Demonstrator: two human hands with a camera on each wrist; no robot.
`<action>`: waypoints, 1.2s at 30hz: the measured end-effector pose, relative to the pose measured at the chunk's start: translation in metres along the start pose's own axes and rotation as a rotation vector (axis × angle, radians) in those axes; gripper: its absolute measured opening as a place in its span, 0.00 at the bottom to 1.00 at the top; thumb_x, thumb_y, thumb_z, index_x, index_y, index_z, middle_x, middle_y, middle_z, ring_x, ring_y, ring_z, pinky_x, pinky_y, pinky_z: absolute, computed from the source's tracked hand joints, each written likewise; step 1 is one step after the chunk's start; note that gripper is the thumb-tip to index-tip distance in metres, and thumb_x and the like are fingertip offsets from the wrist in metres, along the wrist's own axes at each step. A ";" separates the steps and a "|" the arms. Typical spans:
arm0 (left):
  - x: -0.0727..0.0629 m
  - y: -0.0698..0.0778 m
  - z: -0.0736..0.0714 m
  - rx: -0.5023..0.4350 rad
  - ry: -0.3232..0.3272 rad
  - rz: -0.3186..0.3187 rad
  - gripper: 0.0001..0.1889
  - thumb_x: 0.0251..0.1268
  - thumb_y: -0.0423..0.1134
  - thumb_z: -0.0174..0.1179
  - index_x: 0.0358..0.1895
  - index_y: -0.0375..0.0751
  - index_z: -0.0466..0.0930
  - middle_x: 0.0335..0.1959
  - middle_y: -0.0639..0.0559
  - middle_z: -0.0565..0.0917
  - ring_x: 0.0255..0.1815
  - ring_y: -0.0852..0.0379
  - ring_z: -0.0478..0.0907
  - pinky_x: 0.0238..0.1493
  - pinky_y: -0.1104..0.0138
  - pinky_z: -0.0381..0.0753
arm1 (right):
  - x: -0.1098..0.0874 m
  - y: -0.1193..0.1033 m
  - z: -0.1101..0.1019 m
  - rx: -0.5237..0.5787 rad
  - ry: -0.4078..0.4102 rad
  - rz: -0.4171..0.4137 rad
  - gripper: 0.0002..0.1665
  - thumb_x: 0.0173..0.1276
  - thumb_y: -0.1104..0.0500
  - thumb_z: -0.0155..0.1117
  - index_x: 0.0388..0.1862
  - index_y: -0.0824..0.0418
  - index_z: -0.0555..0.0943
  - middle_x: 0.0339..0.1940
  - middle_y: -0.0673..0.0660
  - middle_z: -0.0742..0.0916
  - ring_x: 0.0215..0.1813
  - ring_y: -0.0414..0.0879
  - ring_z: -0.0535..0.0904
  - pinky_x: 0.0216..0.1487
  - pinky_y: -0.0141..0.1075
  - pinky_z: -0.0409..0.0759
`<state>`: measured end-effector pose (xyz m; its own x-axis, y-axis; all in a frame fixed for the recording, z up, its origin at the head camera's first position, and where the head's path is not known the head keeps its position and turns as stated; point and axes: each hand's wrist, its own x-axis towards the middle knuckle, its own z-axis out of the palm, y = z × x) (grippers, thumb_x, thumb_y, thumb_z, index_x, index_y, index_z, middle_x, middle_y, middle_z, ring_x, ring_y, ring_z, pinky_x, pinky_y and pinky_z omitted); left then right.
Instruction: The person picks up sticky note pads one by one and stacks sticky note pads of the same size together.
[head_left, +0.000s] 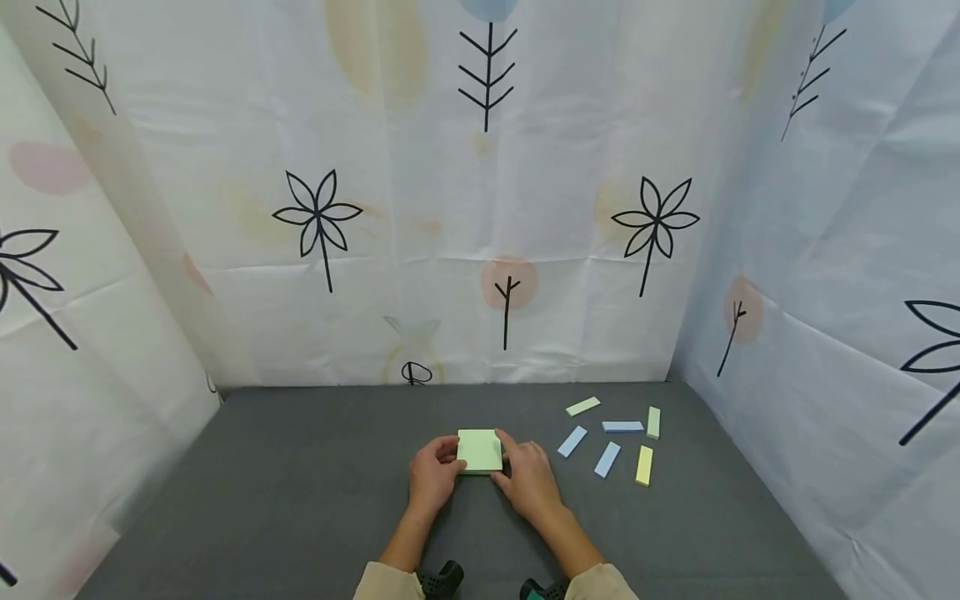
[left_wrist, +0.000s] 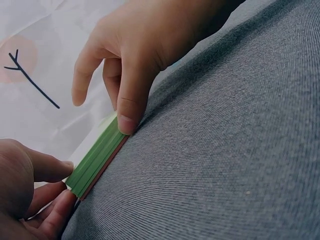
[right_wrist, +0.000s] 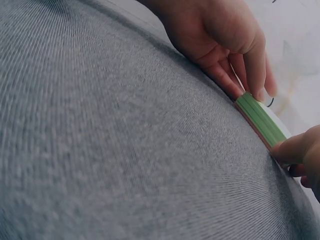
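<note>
A square pale green stack [head_left: 479, 451] lies at the middle of the dark grey surface, its top face flat and plain. Its near side [left_wrist: 100, 157] shows thin green layers with a reddish layer at the bottom. My left hand [head_left: 432, 479] pinches it at the left edge, thumb near the front corner and fingers curled beside it. From the other side my right hand [head_left: 531, 481] grips the right edge, thumb [left_wrist: 129, 117] at the near right corner and forefinger at the far right corner. The stack's underside is hidden.
Several small flat strips lie to the right: pale blue strips [head_left: 572, 442], pale green strips [head_left: 582, 406] and a yellow strip [head_left: 644, 466]. White cloth with plant drawings [head_left: 420, 325] hangs behind and at both sides. Dark wrist devices [head_left: 442, 578] sit near the sleeves.
</note>
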<state>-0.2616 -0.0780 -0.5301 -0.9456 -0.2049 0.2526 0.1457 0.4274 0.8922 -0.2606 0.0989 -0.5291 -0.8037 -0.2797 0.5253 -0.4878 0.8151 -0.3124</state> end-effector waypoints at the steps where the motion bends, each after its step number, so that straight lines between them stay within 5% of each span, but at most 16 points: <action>1: 0.000 0.000 0.000 -0.002 -0.002 -0.001 0.19 0.49 0.25 0.71 0.48 0.37 0.84 0.45 0.44 0.86 0.39 0.50 0.84 0.40 0.58 0.82 | 0.000 0.001 0.000 -0.012 -0.002 -0.007 0.43 0.48 0.56 0.81 0.64 0.61 0.75 0.30 0.48 0.83 0.38 0.48 0.78 0.53 0.48 0.73; 18: 0.003 -0.001 -0.002 0.025 -0.029 0.021 0.19 0.48 0.25 0.71 0.47 0.36 0.84 0.43 0.44 0.86 0.39 0.50 0.84 0.40 0.58 0.82 | 0.002 0.001 -0.002 -0.087 -0.065 -0.063 0.41 0.52 0.55 0.79 0.66 0.58 0.74 0.35 0.52 0.86 0.37 0.49 0.78 0.48 0.47 0.76; 27: 0.003 -0.007 -0.006 0.074 -0.080 0.082 0.14 0.51 0.28 0.71 0.43 0.38 0.86 0.36 0.47 0.86 0.37 0.51 0.83 0.36 0.60 0.81 | 0.001 0.003 0.000 -0.105 -0.053 -0.106 0.22 0.54 0.54 0.77 0.48 0.57 0.85 0.38 0.52 0.86 0.40 0.48 0.79 0.43 0.45 0.78; 36: -0.003 -0.008 -0.007 0.113 -0.118 0.119 0.14 0.57 0.31 0.68 0.47 0.37 0.85 0.35 0.47 0.84 0.35 0.51 0.81 0.36 0.59 0.80 | 0.000 0.005 0.005 -0.076 -0.035 -0.092 0.21 0.54 0.55 0.77 0.47 0.58 0.85 0.38 0.52 0.85 0.39 0.48 0.77 0.41 0.43 0.78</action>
<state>-0.2582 -0.0869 -0.5348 -0.9521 -0.0456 0.3022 0.2311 0.5398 0.8095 -0.2648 0.1007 -0.5347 -0.7687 -0.3721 0.5203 -0.5343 0.8207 -0.2024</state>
